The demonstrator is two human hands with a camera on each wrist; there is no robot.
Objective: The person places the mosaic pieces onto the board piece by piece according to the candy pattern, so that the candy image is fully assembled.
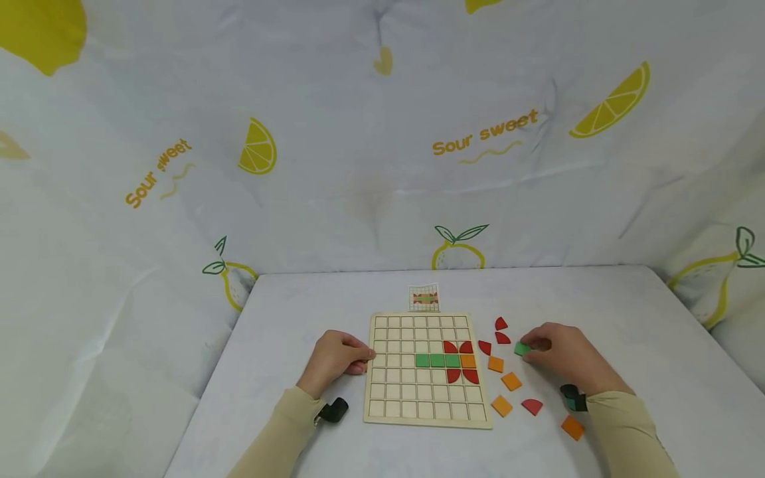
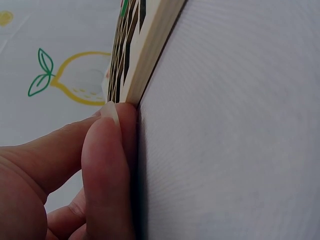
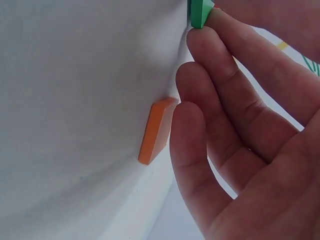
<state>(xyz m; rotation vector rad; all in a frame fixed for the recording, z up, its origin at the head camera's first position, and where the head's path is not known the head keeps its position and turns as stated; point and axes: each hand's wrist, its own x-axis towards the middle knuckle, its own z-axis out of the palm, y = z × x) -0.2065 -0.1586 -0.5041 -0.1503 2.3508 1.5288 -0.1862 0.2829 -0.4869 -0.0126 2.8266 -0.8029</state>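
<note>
A pale wooden grid board [image 1: 388, 398] lies flat on the table. On its right side sit three green squares [image 1: 437, 360] in a row, one orange square [image 1: 467, 361] at the row's end, and several red quarter-circles [image 1: 454, 376] above and below. At the board's left edge, my left hand [image 1: 335, 358] holds the rim between thumb and forefinger; the left wrist view shows the fingertips against the board's side [image 2: 150, 55]. To the right of the board, my right hand [image 1: 564, 355] pinches a loose green square tile [image 1: 522, 348] by its edges, close to the tabletop.
Loose red quarter-circles [image 1: 501, 324] and orange squares [image 1: 511, 381] are scattered between the board and my right arm. One orange square [image 1: 572, 427] lies nearest that forearm. A small pattern card [image 1: 424, 299] is behind the board. A lemon-print cloth [image 1: 358, 166] forms the back.
</note>
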